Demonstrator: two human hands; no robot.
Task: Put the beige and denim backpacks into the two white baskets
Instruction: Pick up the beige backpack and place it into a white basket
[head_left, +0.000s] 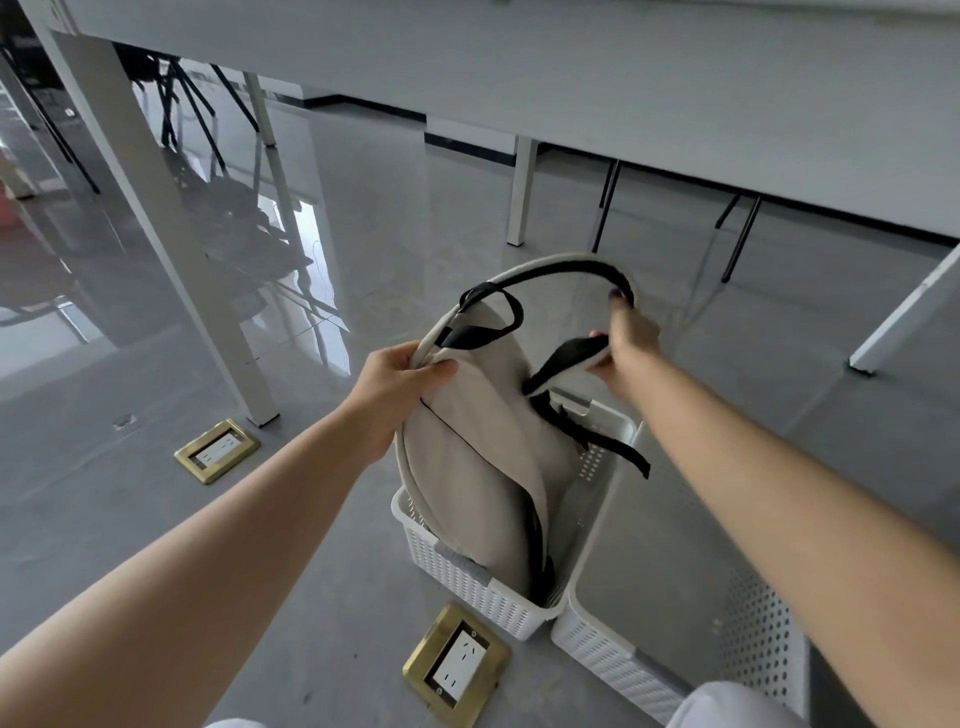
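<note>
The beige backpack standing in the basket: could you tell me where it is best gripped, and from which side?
Grip the beige backpack by its shoulder straps, coming from above. It stands upright in the left basket with its straps looping clear at the top, where the left hand and right hand hold them.

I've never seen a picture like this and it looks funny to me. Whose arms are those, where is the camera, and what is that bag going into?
The camera sits on a person's head and looks down, so you see their own two arms reaching out. The left hand pinches the top edge of a beige backpack. The right hand holds its shoulder straps. The bag's bottom is already inside a white basket on the grey floor. A second white basket stands right beside it, with nothing visible inside. Two brass-framed floor sockets lie in the floor, and white table legs stand behind. The denim backpack is not in the picture.
</note>
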